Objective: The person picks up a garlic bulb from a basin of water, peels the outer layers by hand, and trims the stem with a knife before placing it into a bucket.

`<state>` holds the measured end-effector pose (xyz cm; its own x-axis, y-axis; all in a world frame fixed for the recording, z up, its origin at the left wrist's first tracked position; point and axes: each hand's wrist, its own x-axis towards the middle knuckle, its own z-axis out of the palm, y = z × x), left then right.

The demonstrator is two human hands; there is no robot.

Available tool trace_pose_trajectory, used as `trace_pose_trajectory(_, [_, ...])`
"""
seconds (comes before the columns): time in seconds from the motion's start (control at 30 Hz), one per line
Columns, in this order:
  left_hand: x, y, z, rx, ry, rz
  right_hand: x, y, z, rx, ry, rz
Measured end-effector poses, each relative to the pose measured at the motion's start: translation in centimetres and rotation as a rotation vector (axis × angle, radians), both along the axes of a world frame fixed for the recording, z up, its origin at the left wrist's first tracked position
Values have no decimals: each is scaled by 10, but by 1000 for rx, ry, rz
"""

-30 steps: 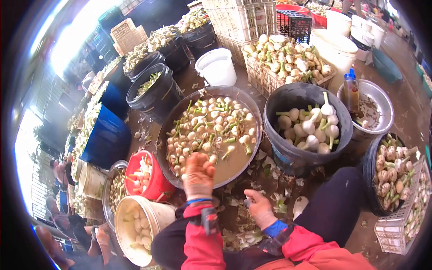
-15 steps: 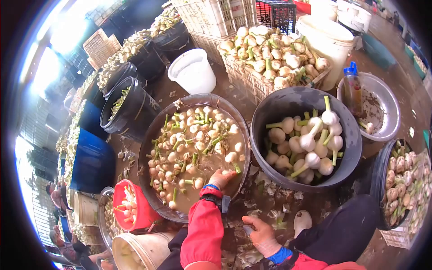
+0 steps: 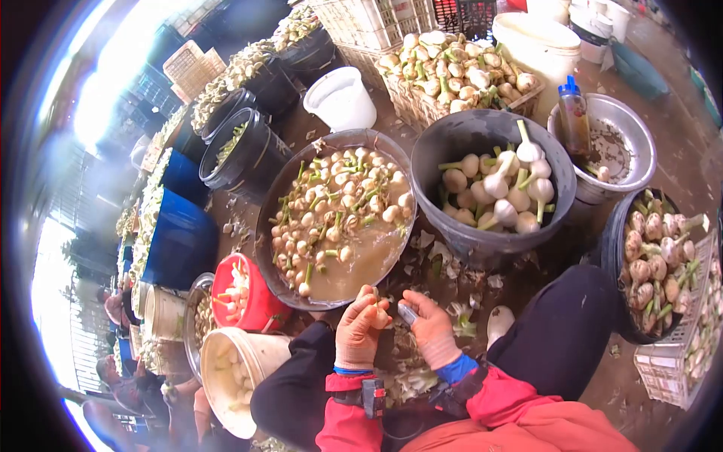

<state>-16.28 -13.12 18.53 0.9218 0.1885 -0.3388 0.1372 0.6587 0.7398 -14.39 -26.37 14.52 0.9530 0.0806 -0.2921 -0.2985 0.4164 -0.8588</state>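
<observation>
My left hand [image 3: 357,331], in an orange glove, is closed on a garlic bulb [image 3: 382,318] that its fingers partly cover. Close by on the right, my right hand [image 3: 432,328], gloved too, grips a small grey blade-like tool [image 3: 407,313] pointing toward the left hand. Both hands are above my lap, just this side of a wide dark basin [image 3: 310,303] of murky water, where many garlic bulbs [image 3: 331,200] with cut green stems float. Right of it stands a dark grey tub [image 3: 493,242] of cleaner white garlic [image 3: 506,186].
A crate [image 3: 410,113] heaped with garlic stands behind the tub. At right are a grey bowl [image 3: 644,143] with a bottle [image 3: 575,124] and a black bucket [image 3: 611,256] of garlic. A red bucket [image 3: 277,297] and cream bucket [image 3: 267,354] stand at left. Peelings litter the floor.
My left hand has come out of the basin, back toward me, with a garlic bulb in it. My right hand has moved up beside it, still gripping the grey tool. The view has shifted.
</observation>
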Motion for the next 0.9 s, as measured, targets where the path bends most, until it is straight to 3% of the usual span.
trace_pose_trajectory(0.1, [-28, -6, 4, 368, -105, -68, -3, 1, -2, 277, 147, 168])
trace_pose_trajectory(0.13, [-34, -14, 10, 372, -104, -65, -6, -1, 4, 281, 148, 172])
trace_pose_trajectory(0.23, [-43, -24, 15, 973, -165, -89, -8, -9, 34, 37, 96, 399])
trace_pose_trajectory(0.27, [-46, -25, 17, 976, -165, -86, -11, -9, 34, 39, 93, 401])
trace_pose_trajectory(0.37, [-50, -32, 18, 1454, -88, -272, -12, -2, 13, 9, -14, 445])
trace_pose_trajectory(0.47, [-50, -38, 20, 1503, -111, -220, -11, -11, 33, -10, 8, 482])
trace_pose_trajectory(0.63, [-53, -36, 14, 1364, -191, -164, -11, -11, 30, -36, -71, 487])
trace_pose_trajectory(0.73, [-56, -37, 3, 1553, -194, -243, -13, -8, 31, -166, -58, 473])
trace_pose_trajectory(0.83, [-55, -45, 7, 1098, -147, -50, -16, -6, 24, -241, -93, 414])
trace_pose_trajectory(0.9, [-57, -39, 7, 390, -127, 185, -16, -6, 26, -183, -200, 329])
